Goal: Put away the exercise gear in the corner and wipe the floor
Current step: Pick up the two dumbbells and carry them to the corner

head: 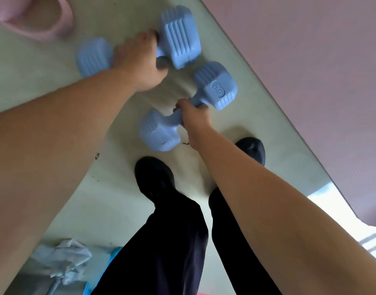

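Two light blue dumbbells lie on the pale floor in front of my feet. My left hand is wrapped around the handle of the far dumbbell, hiding most of the handle between its two heads. My right hand grips the handle of the near dumbbell, which is marked 2KG on its end. Both dumbbells look to be resting on or just above the floor.
A pink yoga mat runs along the right side. At the top left lies a pink slipper. A crumpled grey cloth sits at the bottom left. My black shoes stand just behind the dumbbells.
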